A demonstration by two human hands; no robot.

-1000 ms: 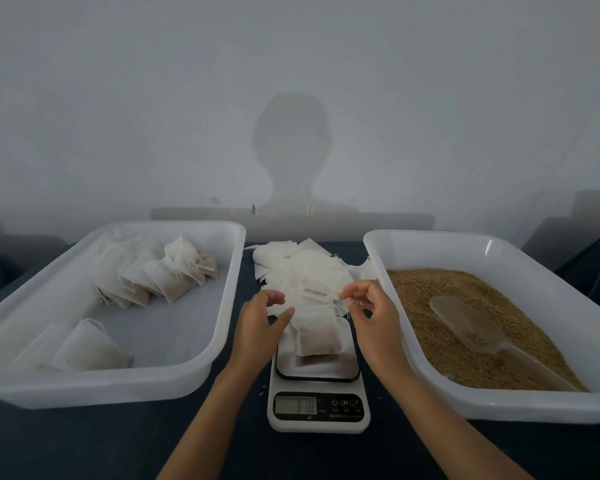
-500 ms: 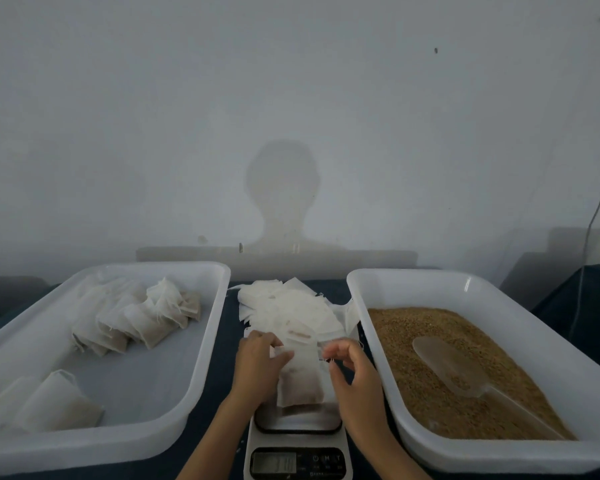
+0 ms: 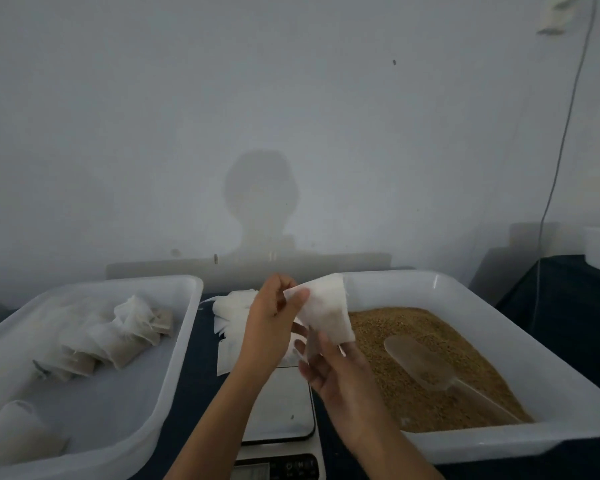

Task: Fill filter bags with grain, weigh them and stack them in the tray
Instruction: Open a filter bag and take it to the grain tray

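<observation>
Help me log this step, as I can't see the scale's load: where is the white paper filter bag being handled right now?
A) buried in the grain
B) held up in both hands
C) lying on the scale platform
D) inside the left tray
B: the white paper filter bag is held above the bare scale platform, gripped by the left hand and the right hand.

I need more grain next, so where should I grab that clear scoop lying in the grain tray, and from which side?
Take the scoop by its handle, which slants toward the near right corner of the grain tray. Come from above on the right with the right hand; its bowl end lies in the grain.
</observation>
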